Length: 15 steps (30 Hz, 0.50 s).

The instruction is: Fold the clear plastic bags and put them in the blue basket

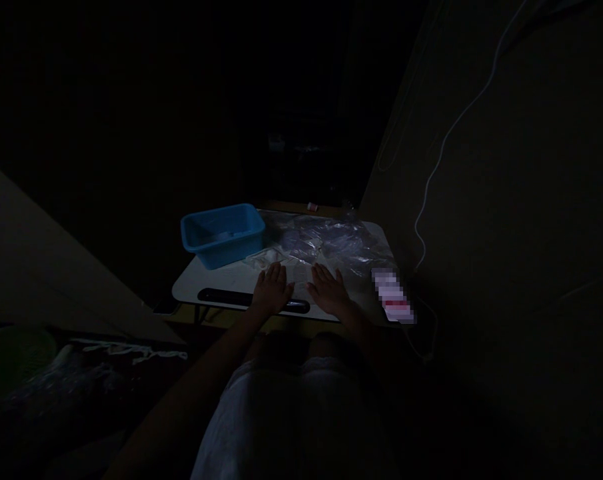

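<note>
Both hands lie flat on a small white folding table (234, 279) in a dark room. My left hand (272, 290) is open, fingers stretched forward, partly over the dark slot (224, 297) along the near edge. My right hand (327, 289) is open too, a little apart from the left, its thumb pointing inward. Neither holds anything. Just beyond the left fingertips is a small clear packet with something pale inside (268, 258). Crumpled clear plastic (338, 240) spreads past the right hand. A blue plastic basin (231, 250) stands at the table's far left, with something indistinct inside.
A lit phone (394, 295), its screen blurred out, lies at the table's right edge. A white cable (444, 147) hangs along the right wall. A small red-and-white item (312, 207) sits behind the table. A green basket-like thing (16, 360) is at lower left.
</note>
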Each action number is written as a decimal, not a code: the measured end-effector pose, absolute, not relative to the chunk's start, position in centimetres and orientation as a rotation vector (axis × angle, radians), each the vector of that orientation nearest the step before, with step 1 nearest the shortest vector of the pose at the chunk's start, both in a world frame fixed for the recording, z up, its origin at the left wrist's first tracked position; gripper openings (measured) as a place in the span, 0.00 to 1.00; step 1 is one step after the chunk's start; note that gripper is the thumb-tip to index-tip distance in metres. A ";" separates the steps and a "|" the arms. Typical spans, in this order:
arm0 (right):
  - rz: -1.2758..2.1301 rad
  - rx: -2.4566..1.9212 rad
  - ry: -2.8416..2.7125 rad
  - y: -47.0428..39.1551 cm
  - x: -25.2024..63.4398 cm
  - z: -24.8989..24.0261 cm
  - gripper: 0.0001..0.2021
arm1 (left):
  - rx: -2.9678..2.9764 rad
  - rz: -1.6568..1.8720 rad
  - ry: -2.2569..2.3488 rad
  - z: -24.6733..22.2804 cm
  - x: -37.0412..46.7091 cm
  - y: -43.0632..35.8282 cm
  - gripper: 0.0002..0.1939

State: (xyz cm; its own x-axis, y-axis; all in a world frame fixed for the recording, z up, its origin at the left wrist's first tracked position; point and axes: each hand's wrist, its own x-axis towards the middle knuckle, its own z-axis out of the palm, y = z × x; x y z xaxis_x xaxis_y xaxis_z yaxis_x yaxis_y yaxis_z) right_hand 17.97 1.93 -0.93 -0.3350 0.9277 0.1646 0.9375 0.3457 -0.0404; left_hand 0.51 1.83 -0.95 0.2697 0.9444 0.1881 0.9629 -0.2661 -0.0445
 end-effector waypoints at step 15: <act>-0.086 -1.729 -2.453 1.9 18.0 -0.9 0.28 | -2.400 -0.187 -1.811 -1.0 0.5 1.8 0.30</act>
State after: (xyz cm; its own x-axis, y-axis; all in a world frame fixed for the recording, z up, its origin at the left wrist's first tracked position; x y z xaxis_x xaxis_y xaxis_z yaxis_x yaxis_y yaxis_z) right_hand 17.97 1.91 -0.92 -0.3300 0.9326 0.1462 0.9405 0.3381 -0.0337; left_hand 0.52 1.83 -1.01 0.2723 0.9461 0.1755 0.9620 -0.2717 -0.0282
